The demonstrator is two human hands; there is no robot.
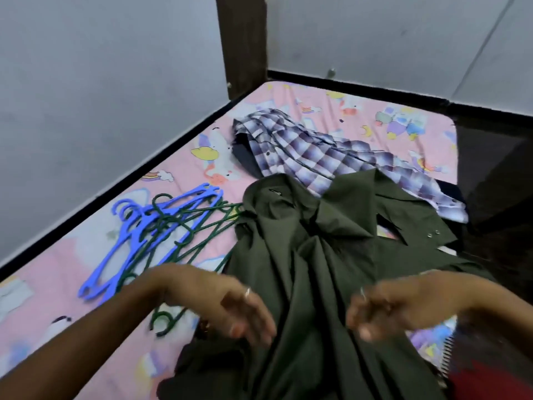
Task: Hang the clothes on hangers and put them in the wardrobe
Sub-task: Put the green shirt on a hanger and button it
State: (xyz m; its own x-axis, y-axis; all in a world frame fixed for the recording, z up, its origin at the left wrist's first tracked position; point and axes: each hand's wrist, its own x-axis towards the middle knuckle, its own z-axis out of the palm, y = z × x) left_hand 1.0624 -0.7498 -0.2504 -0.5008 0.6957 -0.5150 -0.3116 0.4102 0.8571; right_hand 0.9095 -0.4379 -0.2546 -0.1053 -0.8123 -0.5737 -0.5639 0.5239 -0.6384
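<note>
A dark olive shirt [311, 255] lies crumpled across the near middle of the bed, collar toward the far side. My left hand [242, 310] hovers at its left edge, blurred, fingers loosely bent and holding nothing that I can make out. At the shirt's right side my right hand [383, 310] is also blurred, fingers curled, and whether it pinches the cloth is unclear. A pile of blue hangers [135, 235] and green hangers [184, 229] lies left of the shirt. A purple checked shirt [326, 157] lies beyond it.
The bed has a pink cartoon-print sheet [57, 272] and sits in a corner of grey walls [86, 82]. A dark wooden post [242, 44] stands at the far corner. Dark floor [496, 174] lies right of the bed. Dark cloth [245, 157] shows under the checked shirt.
</note>
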